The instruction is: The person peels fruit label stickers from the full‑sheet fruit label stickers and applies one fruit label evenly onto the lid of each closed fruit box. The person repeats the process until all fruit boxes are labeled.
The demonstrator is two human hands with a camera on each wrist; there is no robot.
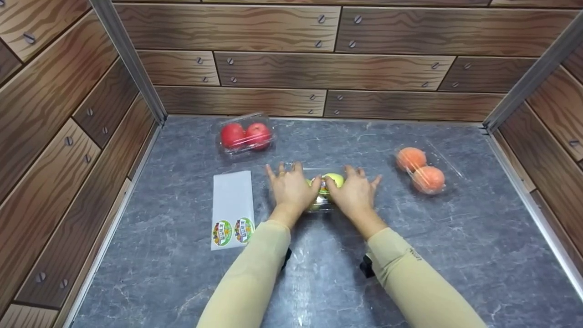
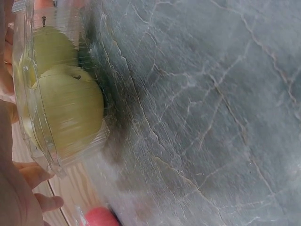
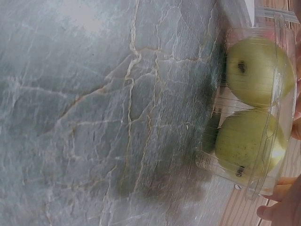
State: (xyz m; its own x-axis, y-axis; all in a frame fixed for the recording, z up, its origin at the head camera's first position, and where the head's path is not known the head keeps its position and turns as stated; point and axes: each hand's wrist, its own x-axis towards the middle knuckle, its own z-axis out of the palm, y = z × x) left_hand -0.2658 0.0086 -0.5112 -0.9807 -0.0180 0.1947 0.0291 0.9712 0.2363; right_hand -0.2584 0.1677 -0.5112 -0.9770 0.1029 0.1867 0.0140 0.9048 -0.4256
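A clear plastic clamshell box with two green apples inside lies at the middle of the table. A round colourful sticker shows on its lid. My left hand rests over the left part of the box, its fingers spread. Over the right part lies my right hand, fingers also spread. The two thumbs reach inward and press at either side of the sticker. In the wrist views the apples show through the side of the box, below the hands.
Left of the box lies a white backing sheet with two round stickers at its near end. A clear box of two red fruits stands at the back left. Two orange-coloured fruits in clear packaging are to the right. Wood-patterned walls enclose the table.
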